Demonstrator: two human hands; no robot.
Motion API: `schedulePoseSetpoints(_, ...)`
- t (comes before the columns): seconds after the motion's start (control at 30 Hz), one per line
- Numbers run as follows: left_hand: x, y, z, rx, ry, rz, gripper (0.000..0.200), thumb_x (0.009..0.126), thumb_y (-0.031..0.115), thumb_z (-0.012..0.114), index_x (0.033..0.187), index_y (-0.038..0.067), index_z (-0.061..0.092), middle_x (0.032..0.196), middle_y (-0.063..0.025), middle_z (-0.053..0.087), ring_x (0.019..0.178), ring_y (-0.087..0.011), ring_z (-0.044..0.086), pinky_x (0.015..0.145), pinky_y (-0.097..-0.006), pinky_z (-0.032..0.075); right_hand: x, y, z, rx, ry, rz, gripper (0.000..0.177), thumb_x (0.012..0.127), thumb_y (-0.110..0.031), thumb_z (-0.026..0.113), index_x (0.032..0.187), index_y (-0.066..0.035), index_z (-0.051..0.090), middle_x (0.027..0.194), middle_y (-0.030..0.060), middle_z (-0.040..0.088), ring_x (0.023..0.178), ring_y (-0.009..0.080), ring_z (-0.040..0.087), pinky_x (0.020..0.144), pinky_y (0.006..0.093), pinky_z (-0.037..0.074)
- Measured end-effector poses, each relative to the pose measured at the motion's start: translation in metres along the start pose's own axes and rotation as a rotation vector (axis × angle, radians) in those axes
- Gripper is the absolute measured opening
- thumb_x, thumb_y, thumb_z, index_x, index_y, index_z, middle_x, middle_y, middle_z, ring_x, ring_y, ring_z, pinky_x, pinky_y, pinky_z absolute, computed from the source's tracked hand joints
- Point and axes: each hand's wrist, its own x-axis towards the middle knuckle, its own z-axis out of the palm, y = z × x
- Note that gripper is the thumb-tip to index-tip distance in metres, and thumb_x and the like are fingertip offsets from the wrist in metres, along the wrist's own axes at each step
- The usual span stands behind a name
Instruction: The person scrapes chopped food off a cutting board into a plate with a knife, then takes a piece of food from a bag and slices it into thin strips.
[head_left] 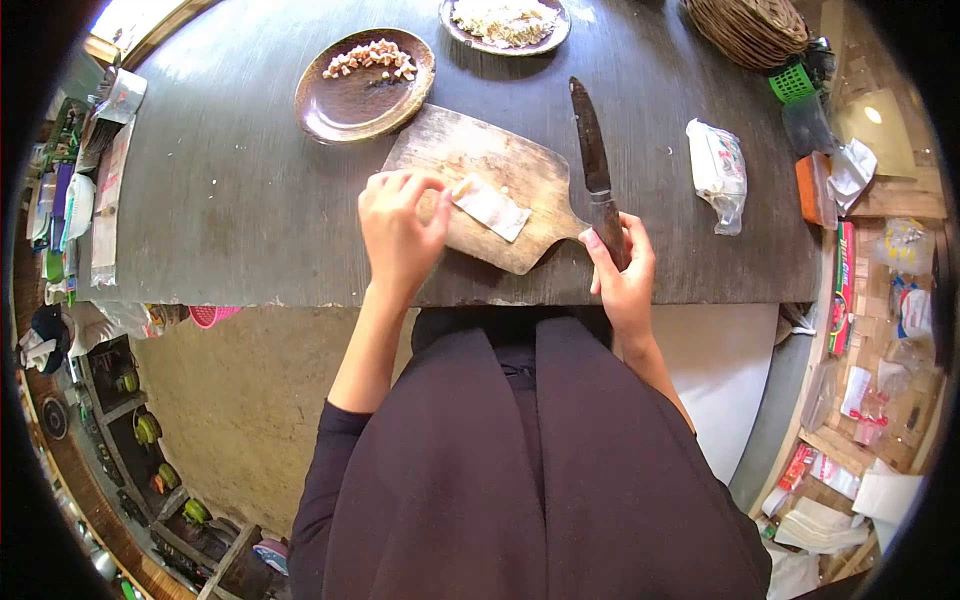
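Note:
A wooden cutting board (465, 145) lies aslant on the table with its handle towards my right hand. On it rests a pale, flat, roughly rectangular piece (492, 208) with a few small crumbs by it. My left hand (400, 225) is over the board's left edge, fingers curled, with thumb and forefinger close to the near end of that piece. Whether they pinch anything is hidden. In my right hand (625, 275) is the handle of a large dark-bladed knife (592, 140), its blade pointing away from me, to the right of the board.
A brown plate (345, 105) with small chopped pieces stands behind the board. Farther back is another plate (530, 47) of pale shredded food. A white plastic packet (716, 170) lies at right, a wicker basket (750, 30) at back right. The table's front edge (250, 303) is near my lap.

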Motion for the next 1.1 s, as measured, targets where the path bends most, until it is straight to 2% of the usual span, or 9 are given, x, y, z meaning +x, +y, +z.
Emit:
schedulePoseSetpoints(0.1, 0.001, 0.006, 0.018, 0.194, -0.044, 0.003, 0.012, 0.089, 0.027, 0.078, 0.092, 0.015, 0.076, 0.090, -0.0043, 0.067, 0.097, -0.0286, 0.059, 0.088, -0.0429, 0.043, -0.001, -0.005, 0.002, -0.012, -0.007, 0.016, 0.030, 0.099, -0.015, 0.075, 0.120, -0.003, 0.059, 0.085, -0.0011, 0.062, 0.054, 0.0004, 0.046, 0.043, 0.0210, 0.036)
schedulePoseSetpoints(0.17, 0.001, 0.000, 0.026, 0.212, -0.050, -0.001, 0.012, 0.089, 0.026, 0.078, 0.091, 0.015, 0.075, 0.091, -0.0043, 0.067, 0.097, -0.0287, 0.059, 0.088, -0.0432, 0.043, -0.001, -0.008, 0.000, -0.015, -0.012, 0.011, 0.030, 0.099, -0.015, 0.075, 0.120, -0.002, 0.059, 0.085, -0.0010, 0.063, 0.054, 0.0000, 0.045, 0.043, 0.0208, 0.035)
schedulePoseSetpoints(0.27, 0.001, -0.004, 0.024, 0.207, -0.046, -0.011, 0.012, 0.088, 0.025, 0.079, 0.091, 0.014, 0.075, 0.093, -0.0042, 0.067, 0.097, -0.0287, 0.059, 0.088, -0.0435, 0.043, 0.000, -0.010, -0.005, -0.026, -0.060, 0.052, 0.030, 0.098, -0.014, 0.076, 0.120, -0.001, 0.060, 0.089, -0.0008, 0.064, 0.061, 0.0036, 0.053, 0.052, 0.0225, 0.044)
schedulePoseSetpoints(0.43, 0.003, -0.011, 0.013, 0.269, -0.025, -0.033, 0.009, 0.087, 0.021, 0.080, 0.090, 0.014, 0.075, 0.094, -0.0038, 0.067, 0.101, -0.0288, 0.059, 0.089, -0.0437, 0.043, 0.000, -0.003, -0.009, -0.327, -0.114, -0.161, 0.032, 0.093, -0.011, 0.079, 0.119, -0.001, 0.063, 0.098, 0.0089, 0.074, 0.084, 0.0201, 0.072, 0.080, 0.0346, 0.056)
schedulePoseSetpoints(0.53, 0.002, -0.019, 0.018, 0.200, 0.024, -0.018, 0.007, 0.087, 0.017, 0.080, 0.092, 0.015, 0.076, 0.099, -0.0023, 0.068, 0.106, -0.0283, 0.059, 0.094, -0.0431, 0.041, -0.003, -0.008, -0.009, -0.399, -0.147, -0.177, 0.033, 0.091, -0.013, 0.079, 0.119, -0.005, 0.065, 0.103, 0.0150, 0.076, 0.089, 0.0280, 0.076, 0.080, 0.0371, 0.057)
schedulePoseSetpoints(0.63, -0.001, -0.016, 0.016, 0.287, 0.050, 0.102, 0.010, 0.086, 0.013, 0.079, 0.094, 0.017, 0.077, 0.104, -0.0004, 0.068, 0.112, -0.0279, 0.058, 0.099, -0.0435, 0.040, -0.003, -0.010, -0.016, -0.565, -0.189, -0.165, 0.032, 0.092, -0.018, 0.077, 0.120, -0.008, 0.065, 0.106, 0.0162, 0.076, 0.093, 0.0349, 0.076, 0.081, 0.0405, 0.058)
schedulePoseSetpoints(0.73, -0.009, -0.014, 0.018, 0.338, 0.020, 0.063, 0.014, 0.086, 0.013, 0.079, 0.099, 0.019, 0.078, 0.108, 0.0002, 0.068, 0.114, -0.0279, 0.057, 0.101, -0.0442, 0.038, -0.004, -0.009, -0.015, -0.629, -0.168, -0.221, 0.032, 0.093, -0.023, 0.075, 0.120, -0.010, 0.065, 0.105, 0.0158, 0.075, 0.094, 0.0378, 0.074, 0.081, 0.0430, 0.058)
schedulePoseSetpoints(0.93, -0.027, 0.002, 0.019, 0.334, 0.017, -0.060, 0.030, 0.088, 0.021, 0.078, 0.118, 0.024, 0.079, 0.119, -0.0008, 0.067, 0.122, -0.0288, 0.051, 0.108, -0.0444, 0.034, -0.005, -0.012, -0.010, -0.757, -0.202, -0.415, 0.035, 0.097, -0.024, 0.069, 0.129, -0.012, 0.063, 0.110, 0.0147, 0.074, 0.091, 0.0376, 0.073, 0.078, 0.0446, 0.057)
schedulePoseSetpoints(1.1, -0.029, 0.009, 0.023, 0.357, 0.057, -0.099, 0.035, 0.088, 0.024, 0.078, 0.123, 0.023, 0.078, 0.125, -0.0020, 0.065, 0.127, -0.0301, 0.047, 0.112, -0.0474, 0.030, -0.001, -0.011, -0.006, -0.851, -0.284, -0.383, 0.038, 0.098, -0.025, 0.067, 0.133, -0.013, 0.063, 0.104, 0.0136, 0.071, 0.083, 0.0360, 0.072, 0.073, 0.0441, 0.056)
